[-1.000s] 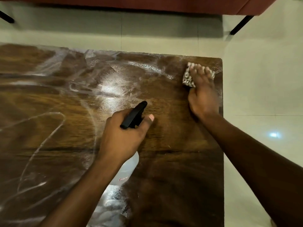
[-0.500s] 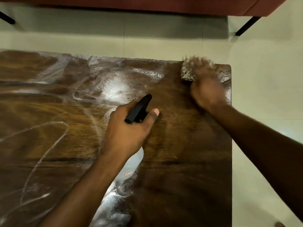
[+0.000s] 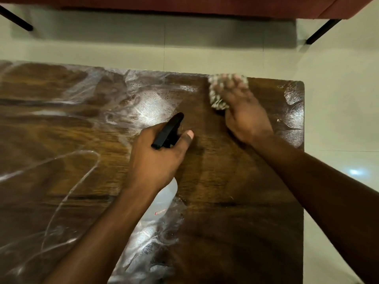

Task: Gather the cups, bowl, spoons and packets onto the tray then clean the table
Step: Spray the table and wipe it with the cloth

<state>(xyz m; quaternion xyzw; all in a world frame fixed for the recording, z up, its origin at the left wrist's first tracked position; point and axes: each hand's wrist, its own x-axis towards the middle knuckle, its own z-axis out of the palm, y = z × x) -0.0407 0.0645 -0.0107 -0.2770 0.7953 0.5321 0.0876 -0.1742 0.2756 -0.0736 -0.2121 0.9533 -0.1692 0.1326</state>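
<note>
A dark wooden table (image 3: 235,212) fills the view, streaked with wet white foam on its left and middle. My left hand (image 3: 155,158) grips a spray bottle (image 3: 166,193) by its neck; the black trigger head (image 3: 168,130) points toward the table's far edge and the clear body hangs below my palm. My right hand (image 3: 244,115) presses a patterned grey-and-white cloth (image 3: 217,97) onto the table near its far edge, left of the far right corner. That hand and the cloth are blurred. No cups, bowl, spoons, packets or tray are in view.
The table's right edge (image 3: 303,181) drops to a pale tiled floor (image 3: 338,99). Beyond the far edge stands a red-brown sofa (image 3: 184,5) on black legs (image 3: 322,31). Wet patches shine at the far right corner (image 3: 293,95) and near the front middle.
My right hand slid the cloth leftward along the far edge, away from the far right corner. My left hand kept its hold on the spray bottle and stayed over the same spot.
</note>
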